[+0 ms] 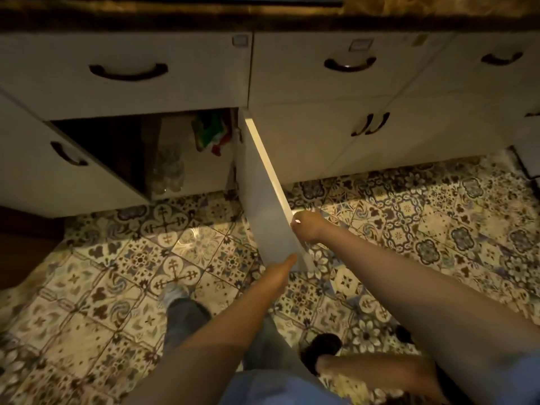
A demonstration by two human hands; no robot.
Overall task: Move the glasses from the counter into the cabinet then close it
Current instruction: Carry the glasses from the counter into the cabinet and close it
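Observation:
The low white cabinet [187, 171] stands open, its door [263, 206] swung out toward me. Several clear glasses [169, 171] sit inside on the cabinet floor, dim and hard to separate. My right hand [306, 229] grips the outer edge of the door, fingers wrapped behind it. My left hand [280, 273] touches the door's lower corner with fingers together, holding nothing. The dark countertop [175, 16] runs along the top of the view; no glasses show on it.
A green and red cloth [210, 133] hangs inside the cabinet. Another white door [58, 171] stands open on the left. Drawers with dark handles [128, 73] line the top. Patterned floor tiles [146, 258] lie below; my feet stand at the bottom.

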